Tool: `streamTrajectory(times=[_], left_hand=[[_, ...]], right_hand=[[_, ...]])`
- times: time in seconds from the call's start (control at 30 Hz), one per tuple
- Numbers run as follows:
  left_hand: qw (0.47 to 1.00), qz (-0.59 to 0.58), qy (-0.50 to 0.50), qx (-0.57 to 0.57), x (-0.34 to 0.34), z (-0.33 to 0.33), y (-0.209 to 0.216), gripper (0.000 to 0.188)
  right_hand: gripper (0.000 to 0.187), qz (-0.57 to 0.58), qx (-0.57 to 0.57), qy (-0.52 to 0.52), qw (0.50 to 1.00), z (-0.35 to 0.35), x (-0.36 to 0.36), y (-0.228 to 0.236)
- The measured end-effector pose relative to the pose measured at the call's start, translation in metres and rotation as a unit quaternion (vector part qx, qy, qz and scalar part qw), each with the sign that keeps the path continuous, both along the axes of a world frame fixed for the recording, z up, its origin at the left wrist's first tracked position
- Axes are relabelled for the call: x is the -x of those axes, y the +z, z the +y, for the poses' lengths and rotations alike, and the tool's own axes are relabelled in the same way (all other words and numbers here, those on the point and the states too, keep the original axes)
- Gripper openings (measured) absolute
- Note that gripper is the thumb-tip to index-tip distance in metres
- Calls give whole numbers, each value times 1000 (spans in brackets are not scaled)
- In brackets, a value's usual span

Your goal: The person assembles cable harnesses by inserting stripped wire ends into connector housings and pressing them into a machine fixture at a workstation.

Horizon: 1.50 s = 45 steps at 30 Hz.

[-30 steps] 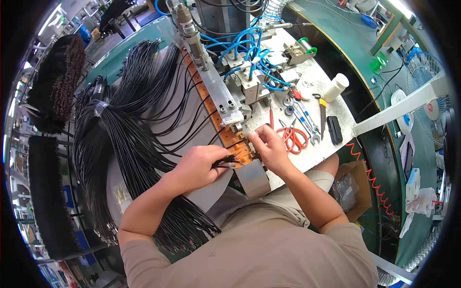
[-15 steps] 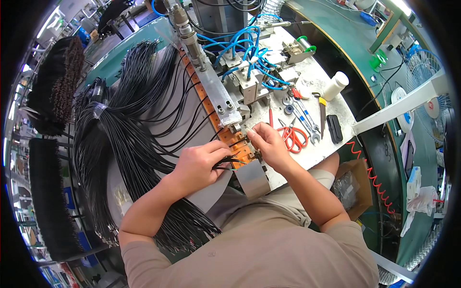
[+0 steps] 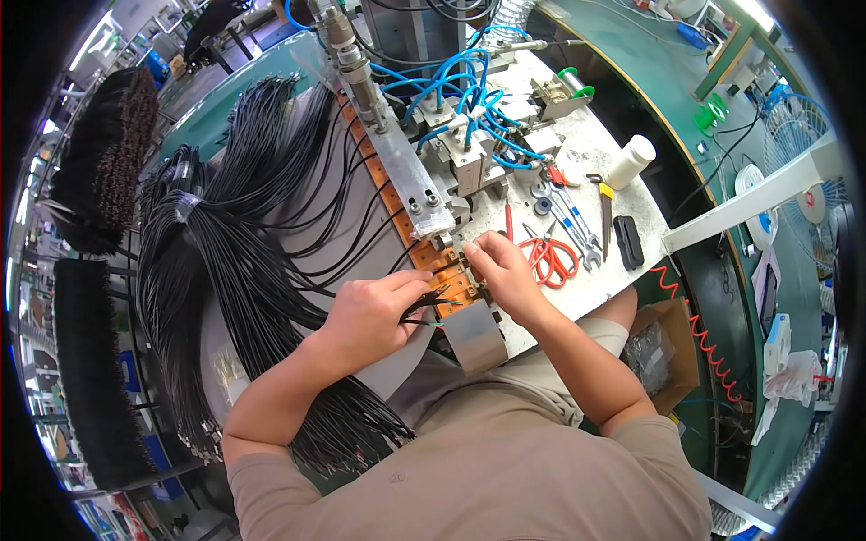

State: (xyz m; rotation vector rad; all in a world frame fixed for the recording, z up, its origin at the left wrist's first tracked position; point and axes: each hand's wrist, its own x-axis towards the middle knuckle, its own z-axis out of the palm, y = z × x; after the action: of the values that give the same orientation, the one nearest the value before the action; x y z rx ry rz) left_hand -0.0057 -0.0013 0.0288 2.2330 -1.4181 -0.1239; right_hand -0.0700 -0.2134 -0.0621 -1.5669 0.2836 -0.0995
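My left hand (image 3: 374, 311) is closed around several black cables, whose stripped ends with thin coloured wires poke out toward the orange fixture strip (image 3: 458, 287). Across the strip, my right hand (image 3: 503, 270) pinches at the strip's edge, thumb and fingers together; whatever lies between the fingertips is too small to make out. A large bundle of black cables (image 3: 225, 239), tied near its top, spreads over the grey sheet left of the strip. Single cables run from it into the strip's slots. Just beyond my fingers stands the metal press bar (image 3: 410, 180) of the machine.
Blue air hoses (image 3: 469, 81) loop over the machine. Right of my right hand lie red-handled scissors (image 3: 552, 260), wrenches (image 3: 570, 221), a yellow-handled saw (image 3: 605, 207) and a black case (image 3: 626, 242). A white bottle (image 3: 631, 160) stands behind them. A cardboard box (image 3: 663, 356) sits below the table edge.
My left hand has shifted very slightly, and the cable ends in it have moved a little. The right hand stays at the strip, its fingers barely moved.
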Motion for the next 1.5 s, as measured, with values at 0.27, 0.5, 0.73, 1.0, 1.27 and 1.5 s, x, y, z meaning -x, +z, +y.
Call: streamTrajectory(times=[0.27, 0.5, 0.73, 1.0, 1.27, 1.5], left_hand=[[998, 19, -1, 57, -7, 2, -11, 26], [973, 207, 27, 94, -14, 1, 0, 19], [900, 417, 94, 83, -14, -1, 4, 14], [954, 275, 84, 91, -12, -1, -2, 13], [931, 333, 91, 120, -14, 0, -4, 14], [927, 341, 100, 117, -13, 1, -5, 13]], right_hand=[[19, 32, -31, -18, 999, 2, 0, 4], [15, -19, -10, -95, 995, 8, 28, 35], [10, -292, 377, -17, 879, 31, 28, 46], [10, -182, 274, -10, 944, 35, 34, 52], [10, -163, 223, -3, 961, 38, 29, 54], [12, -166, 193, -15, 967, 42, 29, 50]])
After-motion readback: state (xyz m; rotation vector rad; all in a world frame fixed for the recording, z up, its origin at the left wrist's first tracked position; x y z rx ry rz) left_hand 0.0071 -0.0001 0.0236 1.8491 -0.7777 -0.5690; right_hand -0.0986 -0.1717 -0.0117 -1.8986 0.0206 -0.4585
